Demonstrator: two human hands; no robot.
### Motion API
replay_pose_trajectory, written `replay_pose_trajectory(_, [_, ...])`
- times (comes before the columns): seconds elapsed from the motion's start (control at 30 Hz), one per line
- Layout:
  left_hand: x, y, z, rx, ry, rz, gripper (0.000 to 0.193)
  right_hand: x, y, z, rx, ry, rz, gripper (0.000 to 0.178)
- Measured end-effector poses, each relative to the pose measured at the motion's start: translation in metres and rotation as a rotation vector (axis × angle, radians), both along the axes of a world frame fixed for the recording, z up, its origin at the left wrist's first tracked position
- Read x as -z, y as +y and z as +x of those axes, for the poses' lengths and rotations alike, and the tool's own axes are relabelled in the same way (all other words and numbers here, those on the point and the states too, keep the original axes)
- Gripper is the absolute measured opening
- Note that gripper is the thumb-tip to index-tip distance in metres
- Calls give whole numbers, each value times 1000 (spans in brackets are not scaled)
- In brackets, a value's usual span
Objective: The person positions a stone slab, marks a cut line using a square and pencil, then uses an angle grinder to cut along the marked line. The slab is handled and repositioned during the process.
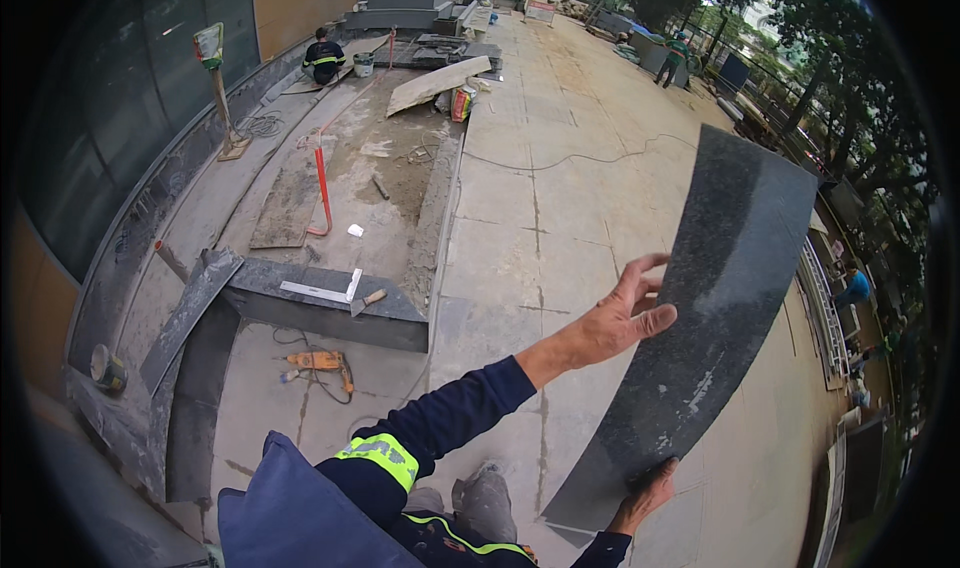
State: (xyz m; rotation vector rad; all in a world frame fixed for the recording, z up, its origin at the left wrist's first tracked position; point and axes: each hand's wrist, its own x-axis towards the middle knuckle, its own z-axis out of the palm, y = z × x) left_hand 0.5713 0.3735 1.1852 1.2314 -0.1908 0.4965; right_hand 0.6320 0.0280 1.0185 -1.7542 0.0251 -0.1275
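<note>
A long dark grey stone slab (715, 268) is held up tilted on my right side, its upper end leaning away to the right. My right hand (650, 496) grips it near its lower end, with part of the fingers hidden against the stone. My left hand (625, 323) is at the slab's left edge, fingers apart and slightly bent, the thumb overlapping the stone's face. Whether the left hand touches the slab I cannot tell. Pale smears mark the lower half of the slab's face.
A stone-topped ledge (390, 313) on the left bears a metal square (325, 293) and a scraper (368, 301). An orange power drill (322, 361) with its cord lies on the paving below. Farther off are a crouching person (323, 58), a standing person (674, 60) and a leaning board (435, 83).
</note>
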Motion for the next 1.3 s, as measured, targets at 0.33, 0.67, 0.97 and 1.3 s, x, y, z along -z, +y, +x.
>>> replay_pose_trajectory(0.33, [133, 16, 208, -669, 411, 204, 61, -33, 241, 211, -216, 13, 598, 83])
replay_pose_trajectory(0.67, [35, 308, 253, -1101, 506, 328, 42, -69, 542, 330, -778, 312, 824, 70])
replay_pose_trajectory(0.97, [181, 517, 212, -1352, 826, 429, 36, 49, 789, 335, -847, 991, 767, 76])
replay_pose_trajectory(1.3, [330, 697, 183, -1391, 1309, 18, 47, 186, 1020, 330, -879, 1383, 272, 89])
